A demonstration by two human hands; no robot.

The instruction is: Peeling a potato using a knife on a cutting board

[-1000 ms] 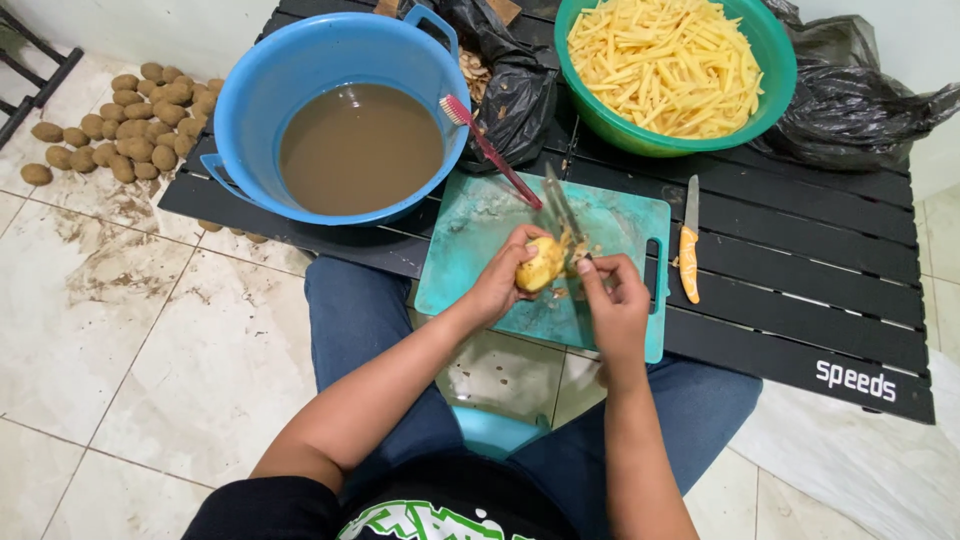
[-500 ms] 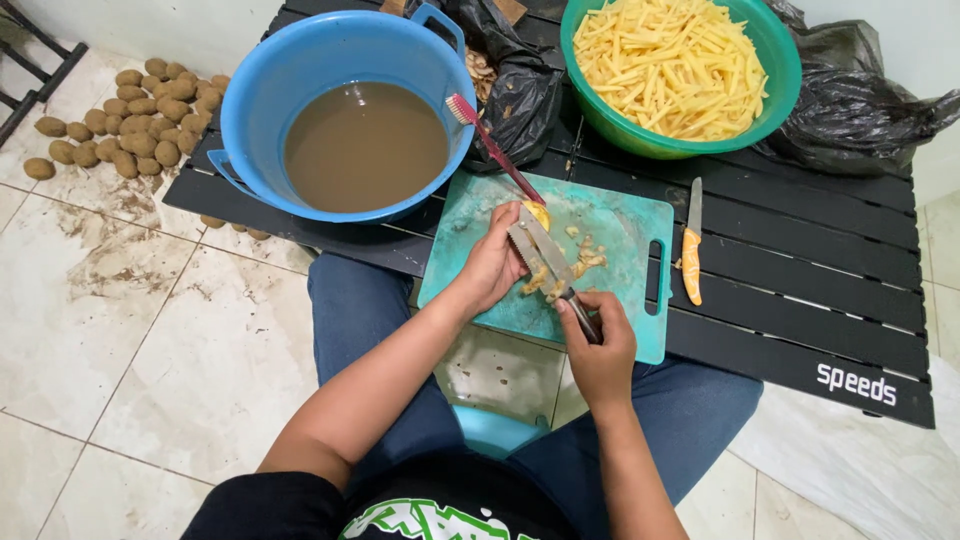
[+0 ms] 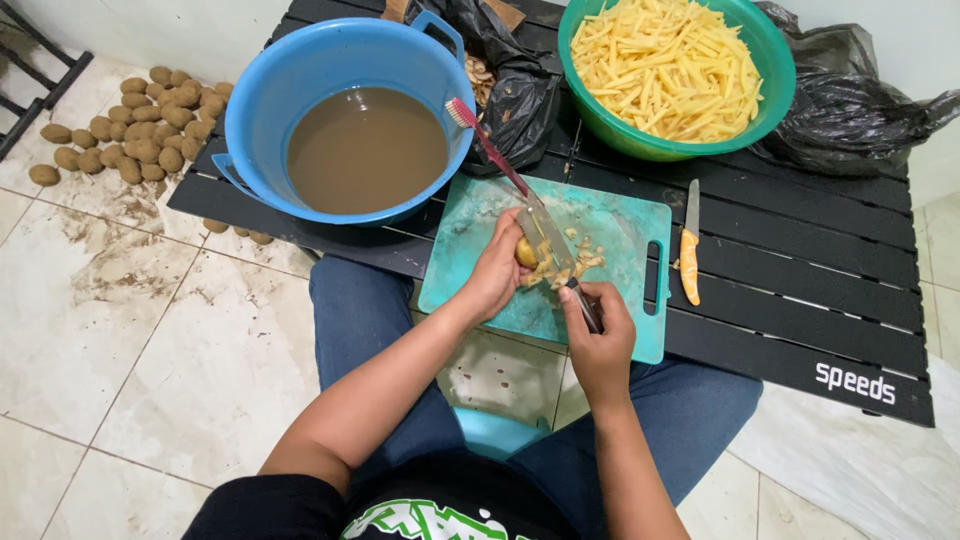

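Both hands work: left hand (image 3: 497, 275) steadies potato (image 3: 526, 253), right hand (image 3: 600, 335) slices.

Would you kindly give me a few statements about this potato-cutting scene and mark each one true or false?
1. The left hand steadies a potato on the teal cutting board. True.
2. The right hand holds the orange-handled knife. False: that knife lies unheld on the black table; the right hand grips a dark-handled knife.
3. The blue basin holds murky brown water. True.
4. The green bowl is empty. False: it is full of cut potato sticks.
5. Unpeeled potatoes lie heaped on the floor. True.
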